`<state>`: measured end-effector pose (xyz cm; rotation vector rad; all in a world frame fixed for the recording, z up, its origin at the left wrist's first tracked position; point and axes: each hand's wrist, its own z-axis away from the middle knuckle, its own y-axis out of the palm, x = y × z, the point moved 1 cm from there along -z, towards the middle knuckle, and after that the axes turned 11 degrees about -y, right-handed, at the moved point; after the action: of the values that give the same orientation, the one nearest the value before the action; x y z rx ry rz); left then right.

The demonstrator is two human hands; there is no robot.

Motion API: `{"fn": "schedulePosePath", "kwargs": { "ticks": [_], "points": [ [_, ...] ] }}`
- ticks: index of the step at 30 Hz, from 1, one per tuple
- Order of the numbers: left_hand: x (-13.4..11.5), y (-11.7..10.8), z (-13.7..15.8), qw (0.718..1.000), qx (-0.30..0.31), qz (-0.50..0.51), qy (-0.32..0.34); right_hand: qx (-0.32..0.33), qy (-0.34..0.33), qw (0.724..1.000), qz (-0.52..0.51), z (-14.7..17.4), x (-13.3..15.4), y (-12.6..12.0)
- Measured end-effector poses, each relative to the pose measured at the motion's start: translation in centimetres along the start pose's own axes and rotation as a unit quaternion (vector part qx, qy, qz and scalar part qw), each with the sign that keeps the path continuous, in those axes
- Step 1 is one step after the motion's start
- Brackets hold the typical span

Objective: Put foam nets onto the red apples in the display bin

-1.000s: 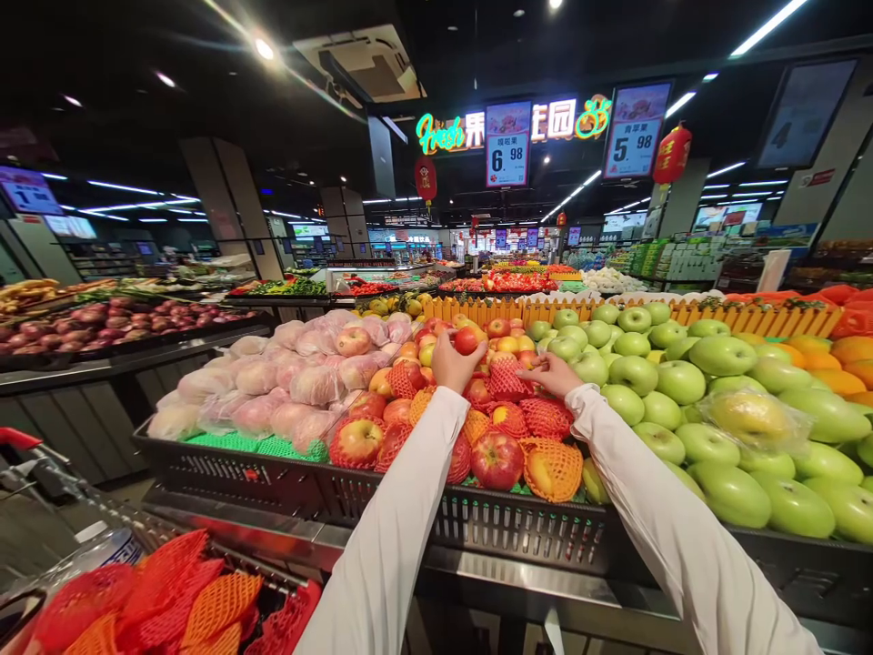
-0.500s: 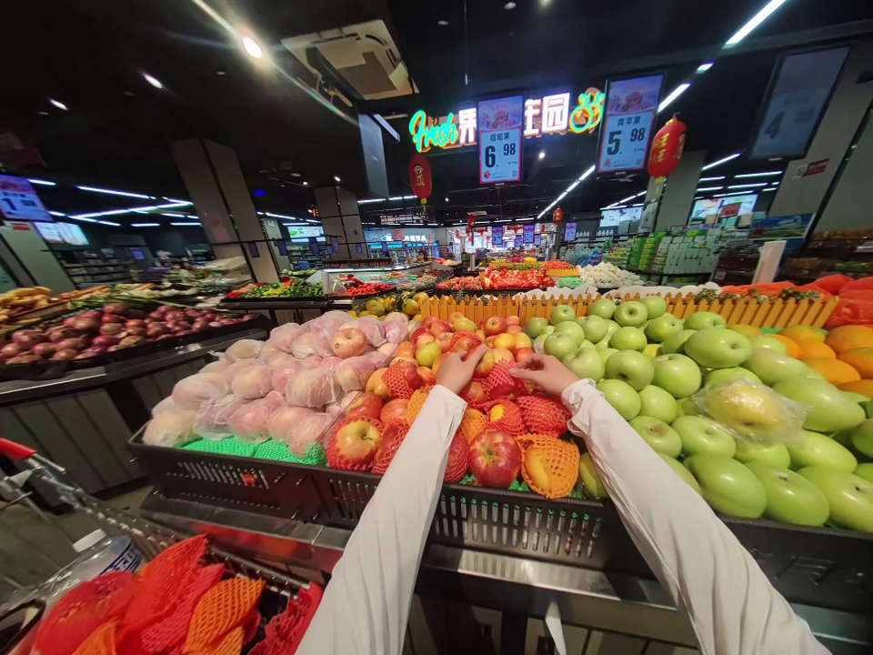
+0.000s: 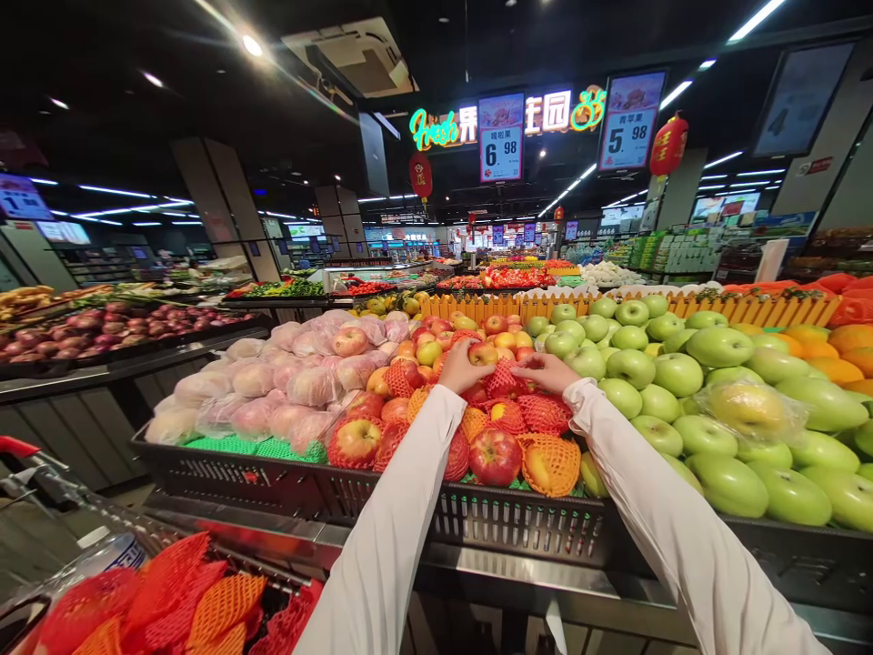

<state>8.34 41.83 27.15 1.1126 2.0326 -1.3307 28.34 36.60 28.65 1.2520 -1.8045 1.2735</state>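
My left hand (image 3: 462, 367) curls its thumb and fingers round a red-yellow apple (image 3: 483, 353). Against that apple's right side shows a red foam net (image 3: 503, 375); whether it wraps another apple, I cannot tell. My right hand (image 3: 547, 373) reaches in from the right, its bent fingertips closed at the net's edge. Below both hands lie a row of netted apples (image 3: 542, 411), a bare red apple (image 3: 496, 457) and an apple in an orange net (image 3: 549, 464). All sit in a black slotted crate (image 3: 518, 520).
Bagged pink fruit (image 3: 273, 387) fills the crate's left part. Green apples (image 3: 727, 473) are heaped to the right, with oranges (image 3: 852, 350) beyond. A cart at lower left holds foam nets (image 3: 225, 609) and a bottle (image 3: 113, 550). A low yellow fence (image 3: 770, 309) runs behind.
My left thumb has moved down and away from the fingers, so the apple shows between them. My right hand stays almost in the same place.
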Motion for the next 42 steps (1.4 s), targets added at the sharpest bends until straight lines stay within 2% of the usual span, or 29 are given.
{"fn": "schedulePosePath", "kwargs": {
  "ticks": [3,5,11,16,18,22,24,28,31,34,38,40,42],
  "points": [
    [-0.3,-0.5,0.3,0.996,-0.081,0.002,-0.038,-0.004,0.002,1.000,0.006,0.1,0.1,0.0],
    [-0.3,-0.7,0.3,0.991,-0.110,-0.017,-0.069,-0.001,0.003,1.000,0.005,0.1,0.1,0.0],
    [0.1,-0.5,0.3,0.987,-0.033,-0.138,-0.081,0.007,-0.024,0.999,0.028,-0.1,-0.3,0.1],
    [-0.7,-0.8,0.6,0.986,-0.094,-0.112,-0.085,0.009,-0.023,0.999,0.041,-0.2,-0.5,0.1],
    [-0.8,-0.9,0.6,0.984,-0.101,-0.107,-0.099,0.012,-0.019,0.999,0.049,-0.1,-0.5,0.1],
    [-0.1,-0.5,0.3,0.982,-0.024,-0.150,-0.115,0.029,-0.029,0.996,0.085,0.0,-0.2,0.1],
    [0.3,-0.2,0.1,0.981,-0.007,-0.158,-0.113,0.037,-0.029,0.994,0.098,0.0,-0.2,0.1],
    [0.5,-0.1,0.1,0.982,-0.010,-0.156,-0.110,0.040,-0.036,0.994,0.094,-0.5,-0.9,0.0],
    [0.3,0.0,0.2,0.982,-0.022,-0.152,-0.107,0.047,-0.021,0.998,0.046,-1.4,-1.9,-0.1],
    [-0.3,-0.1,0.3,0.981,-0.080,-0.140,-0.108,0.066,0.012,0.997,-0.033,-2.1,-2.8,-0.4],
    [-3.0,-1.1,1.2,0.968,-0.194,-0.154,-0.050,0.074,0.022,0.996,-0.047,-2.1,-3.6,-0.8],
    [-5.2,-2.0,2.8,0.964,-0.205,-0.170,-0.001,0.086,0.022,0.995,-0.044,-1.9,-3.8,-0.8],
    [-6.8,-3.2,5.8,0.965,-0.196,-0.167,0.046,0.101,0.019,0.994,-0.037,-1.7,-4.0,-0.6]
  ]
}}
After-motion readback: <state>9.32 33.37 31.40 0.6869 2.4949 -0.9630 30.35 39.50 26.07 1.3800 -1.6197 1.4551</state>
